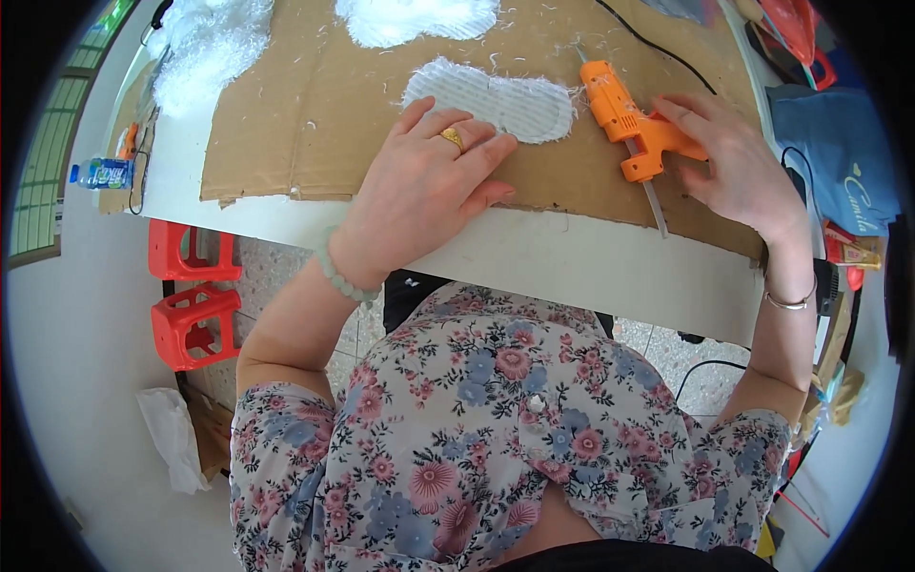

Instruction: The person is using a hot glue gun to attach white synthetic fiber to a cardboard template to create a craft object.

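An insole-shaped pad (530,107) with a printed pale surface and fuzzy white edges lies on the cardboard sheet (276,143). My left hand (429,172), with a gold ring, rests over its lower left part. Those fingers are apart and lightly bent, the tips at the pad's edge. To the pad's right is an orange glue gun (620,110), nozzle pointing away from me, a translucent glue stick (656,208) coming out of its rear. My right hand (729,153) has its fingers around the gun's handle, thumb on the near side; the palm side is hidden.
Another fluffy white pad (415,21) lies farther back, and a heap of white stuffing (212,48) sits at the far left. A bottle (102,173) lies at the left edge. A black cable (667,48) crosses the cardboard. Red stools (195,324) stand below left; a blue bag (829,143) is at right.
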The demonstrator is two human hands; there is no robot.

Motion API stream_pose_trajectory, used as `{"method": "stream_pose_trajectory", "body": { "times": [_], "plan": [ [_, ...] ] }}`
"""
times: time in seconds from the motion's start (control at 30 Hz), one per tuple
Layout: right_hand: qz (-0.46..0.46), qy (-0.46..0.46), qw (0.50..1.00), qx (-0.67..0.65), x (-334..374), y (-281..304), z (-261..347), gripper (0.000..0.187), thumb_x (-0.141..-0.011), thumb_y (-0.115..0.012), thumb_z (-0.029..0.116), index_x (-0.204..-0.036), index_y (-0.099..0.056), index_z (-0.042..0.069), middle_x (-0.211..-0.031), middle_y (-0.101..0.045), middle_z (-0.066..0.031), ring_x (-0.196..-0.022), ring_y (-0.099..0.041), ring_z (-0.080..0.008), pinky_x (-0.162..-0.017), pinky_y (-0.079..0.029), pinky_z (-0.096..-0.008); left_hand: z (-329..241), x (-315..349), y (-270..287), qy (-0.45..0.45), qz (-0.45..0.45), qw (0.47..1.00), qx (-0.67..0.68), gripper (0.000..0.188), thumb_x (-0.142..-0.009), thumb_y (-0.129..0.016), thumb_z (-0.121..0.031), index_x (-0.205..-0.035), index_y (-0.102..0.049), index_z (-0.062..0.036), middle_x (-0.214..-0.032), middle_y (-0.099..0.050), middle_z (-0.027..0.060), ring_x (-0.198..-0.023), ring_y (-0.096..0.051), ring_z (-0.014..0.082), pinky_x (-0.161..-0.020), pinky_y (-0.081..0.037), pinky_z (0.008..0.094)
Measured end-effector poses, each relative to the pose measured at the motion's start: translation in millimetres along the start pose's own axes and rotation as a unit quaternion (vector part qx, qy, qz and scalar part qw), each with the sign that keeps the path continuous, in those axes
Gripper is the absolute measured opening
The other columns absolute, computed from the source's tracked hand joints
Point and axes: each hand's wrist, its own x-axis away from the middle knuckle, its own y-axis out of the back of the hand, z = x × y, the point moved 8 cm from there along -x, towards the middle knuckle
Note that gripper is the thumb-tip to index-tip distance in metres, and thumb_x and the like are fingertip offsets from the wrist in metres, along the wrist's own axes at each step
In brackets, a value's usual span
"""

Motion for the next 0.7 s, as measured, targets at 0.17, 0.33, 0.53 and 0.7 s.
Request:
{"method": "stream_pose_trajectory", "body": {
  "times": [0.17,0.33,0.53,0.7],
  "plan": [
    [-0.054,0.005,0.998,-0.02,-6.4,-6.6,2.9,0.056,-0.065,-0.058,-0.009,-0.119,-0.055,0.005,-0.119,-0.052,-0.017,-0.106,-0.053,-0.0361,-0.09,-0.046,-0.0393,3.3,-1.6,1.1,-0.008,-0.018,0.999,0.043,0.037,-0.072,-0.071,-0.022,-0.104,-0.059,-0.0074,-0.093,-0.061,0.0049,-0.094,-0.057,0.0255,-0.085,-0.044,0.04],
    [-0.073,0.004,0.997,0.023,-13.1,-11.2,8.4,0.045,-0.066,-0.058,-0.009,-0.11,-0.058,0.001,-0.116,-0.054,-0.0178,-0.1,-0.056,-0.0365,-0.084,-0.048,-0.0387,3.0,0.4,2.1,-0.005,-0.028,0.999,0.047,0.038,-0.072,-0.071,-0.022,-0.105,-0.059,-0.0071,-0.093,-0.06,0.0051,-0.094,-0.057,0.026,-0.082,-0.046,0.0368],
    [-0.122,0.007,0.992,-0.04,-8.6,11.5,7.6,0.032,-0.074,-0.059,-0.002,-0.106,-0.055,-0.001,-0.112,-0.054,-0.0187,-0.096,-0.057,-0.0361,-0.083,-0.047,-0.0378,4.1,2.8,0.3,0.0,-0.034,0.998,0.053,0.038,-0.072,-0.071,-0.022,-0.105,-0.059,-0.0071,-0.094,-0.061,0.0054,-0.096,-0.057,0.0258,-0.081,-0.046,0.0359],
    [-0.059,-0.123,0.953,-0.27,7.2,20.8,-12.8,0.032,-0.08,-0.048,-0.001,-0.111,-0.052,0.0,-0.098,-0.057,-0.0076,-0.086,-0.056,-0.0179,-0.079,-0.044,-0.0292,7.4,3.5,0.8,0.0,-0.053,0.997,0.057,0.036,-0.073,-0.07,-0.019,-0.104,-0.058,-0.0066,-0.092,-0.061,0.0062,-0.095,-0.058,0.0272,-0.08,-0.047,0.0368]
  ]
}}
